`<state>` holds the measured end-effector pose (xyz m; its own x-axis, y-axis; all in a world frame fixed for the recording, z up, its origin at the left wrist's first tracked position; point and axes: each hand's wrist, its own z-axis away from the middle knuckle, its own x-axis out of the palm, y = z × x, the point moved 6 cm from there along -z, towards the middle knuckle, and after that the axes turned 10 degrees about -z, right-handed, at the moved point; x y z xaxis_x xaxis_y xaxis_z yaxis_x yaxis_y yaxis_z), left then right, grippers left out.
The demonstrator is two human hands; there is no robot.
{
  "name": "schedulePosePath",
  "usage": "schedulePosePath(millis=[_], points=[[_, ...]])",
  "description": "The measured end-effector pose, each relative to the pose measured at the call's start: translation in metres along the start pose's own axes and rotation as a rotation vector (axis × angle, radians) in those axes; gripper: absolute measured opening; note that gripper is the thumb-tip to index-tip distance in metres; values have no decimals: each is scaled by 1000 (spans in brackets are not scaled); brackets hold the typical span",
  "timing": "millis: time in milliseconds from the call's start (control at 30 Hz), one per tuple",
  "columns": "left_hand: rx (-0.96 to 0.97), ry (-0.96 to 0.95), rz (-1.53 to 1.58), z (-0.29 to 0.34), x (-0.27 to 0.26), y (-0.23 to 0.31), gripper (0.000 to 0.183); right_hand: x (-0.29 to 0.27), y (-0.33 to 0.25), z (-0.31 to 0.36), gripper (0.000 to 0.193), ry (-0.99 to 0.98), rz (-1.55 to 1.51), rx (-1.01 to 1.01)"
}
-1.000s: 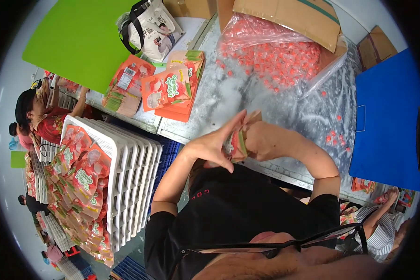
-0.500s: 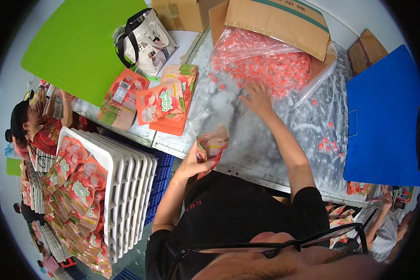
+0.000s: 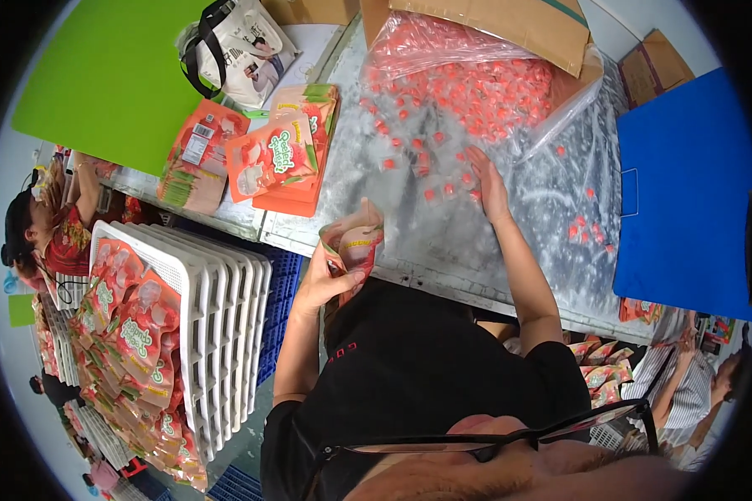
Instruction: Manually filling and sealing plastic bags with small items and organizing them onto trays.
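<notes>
My left hand (image 3: 327,285) grips an upright red and beige pouch (image 3: 358,244) at the table's near edge, and the pouch's mouth gapes at the top. On the metal tabletop (image 3: 426,267), my right hand (image 3: 491,188) lies on edge with its fingers stretched out. It is beside a loose scatter of small red sweets in clear wrappers (image 3: 431,194). Behind them, a large heap of the same wrapped sweets (image 3: 493,104) spills from a plastic-lined cardboard box (image 3: 510,29) tipped toward me. I cannot tell whether anything is inside the pouch.
Flat pouches (image 3: 267,159) lie stacked at the left, near a white tote bag (image 3: 251,58). Stacked white crates (image 3: 226,334) hold filled-looking pouches (image 3: 138,334). A blue panel (image 3: 685,200) bounds the right, a green panel (image 3: 109,83) the left. A co-worker (image 3: 58,225) is at the left.
My right hand has moved from the edge of the heap toward me and slightly right. More loose sweets now lie spread to its left. My left hand still holds the pouch.
</notes>
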<state>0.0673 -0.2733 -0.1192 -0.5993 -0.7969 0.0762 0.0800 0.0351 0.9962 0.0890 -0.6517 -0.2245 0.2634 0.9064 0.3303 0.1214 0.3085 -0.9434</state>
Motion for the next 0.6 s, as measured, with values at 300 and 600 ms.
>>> schedulePosePath(millis=[300,600], points=[[-25,36,81,9,-1,2,92,-5,-10,8,50,3,431,-106],[-35,72,106,9,1,7,91,42,-11,3,50,-161,1156,-362]])
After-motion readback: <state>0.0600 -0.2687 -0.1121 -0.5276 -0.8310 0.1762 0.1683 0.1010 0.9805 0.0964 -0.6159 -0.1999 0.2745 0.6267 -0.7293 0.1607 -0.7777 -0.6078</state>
